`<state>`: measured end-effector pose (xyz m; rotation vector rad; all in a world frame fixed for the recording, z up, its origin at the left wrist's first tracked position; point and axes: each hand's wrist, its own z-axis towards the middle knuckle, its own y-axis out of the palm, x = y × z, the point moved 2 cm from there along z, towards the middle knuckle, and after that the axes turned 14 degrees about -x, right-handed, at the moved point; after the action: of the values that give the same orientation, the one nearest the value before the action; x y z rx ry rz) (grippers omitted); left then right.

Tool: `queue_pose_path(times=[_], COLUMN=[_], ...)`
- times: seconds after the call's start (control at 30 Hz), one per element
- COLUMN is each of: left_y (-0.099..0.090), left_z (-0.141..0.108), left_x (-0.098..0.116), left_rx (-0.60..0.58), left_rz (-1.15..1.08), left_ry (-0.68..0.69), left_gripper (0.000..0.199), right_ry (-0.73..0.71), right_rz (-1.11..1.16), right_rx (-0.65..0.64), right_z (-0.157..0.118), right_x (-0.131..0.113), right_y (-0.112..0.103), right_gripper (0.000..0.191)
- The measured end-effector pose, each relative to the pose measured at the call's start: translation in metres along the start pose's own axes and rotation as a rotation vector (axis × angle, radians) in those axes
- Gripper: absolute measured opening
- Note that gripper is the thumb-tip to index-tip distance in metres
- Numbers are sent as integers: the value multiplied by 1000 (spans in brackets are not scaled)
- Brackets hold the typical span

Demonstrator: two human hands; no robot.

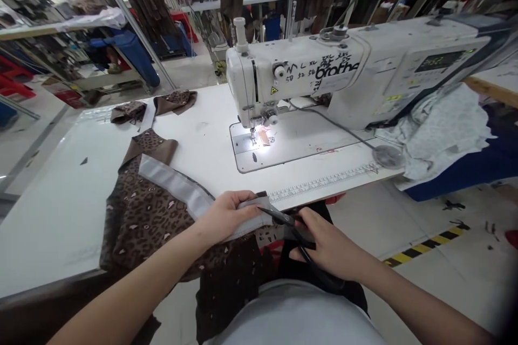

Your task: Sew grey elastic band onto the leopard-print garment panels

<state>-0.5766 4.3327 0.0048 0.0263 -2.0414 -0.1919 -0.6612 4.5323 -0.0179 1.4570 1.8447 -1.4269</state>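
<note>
My left hand is closed on a grey elastic band near its right end, thumb on top. The band runs leftward over a brown leopard-print fabric, which drapes off the table's front edge toward my lap. In my right hand is a pair of black scissors, fingers through the handles. Their blades point left and meet the band's end beside my left thumb. Whether the blades are cutting into the band I cannot tell.
A white sewing machine with a lit needle stands behind my hands on the white table. A ruler strip lines the front edge. Smaller leopard-print pieces lie at the back left; pale cloth is heaped at the right.
</note>
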Motion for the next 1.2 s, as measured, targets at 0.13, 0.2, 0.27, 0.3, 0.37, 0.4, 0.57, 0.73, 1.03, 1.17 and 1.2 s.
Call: queue_pose_path(times=[0.13,0.2,0.27,0.3,0.37,0.4,0.57,0.73,1.03,1.17,1.2], left_y=[11,13,14,14,16,17,25,10,-1,1,2], left_z=[-1,-2,-1,-1,0,0,1,-1,-2,-2,-2], left_x=[-5,-9,-13,-16,-19,-20,-18,-17,-27,-29,-29], left_rx=[25,28,18,10,-13,-24,-85,160,286,298,303], left_rz=[-94,-125,-128,-122,-102,-90,-72,-113,-211,-147,-132], left_ry=[-21,-24,-30,-31,-46,-52,-80,-55,116,127,126], left_gripper=[24,24,24,24,24,24,24,33,29,30,31], right_ry=[-18,18,49,57,53,49,42,46,88,81,82], right_rz=[-56,-91,-107,-106,-102,-104,-111,-44,-200,-261,-278], right_rx=[60,78,59,42,29,41,90,103,167,226,235], right_z=[1,0,-3,-5,-8,-9,-8,-9,-5,-3,-2], right_x=[-3,2,10,13,17,18,18,26,20,17,16], right_y=[6,12,18,21,25,25,24,21,33,33,32], right_gripper=[28,31,34,35,36,34,29,30,31,32,32])
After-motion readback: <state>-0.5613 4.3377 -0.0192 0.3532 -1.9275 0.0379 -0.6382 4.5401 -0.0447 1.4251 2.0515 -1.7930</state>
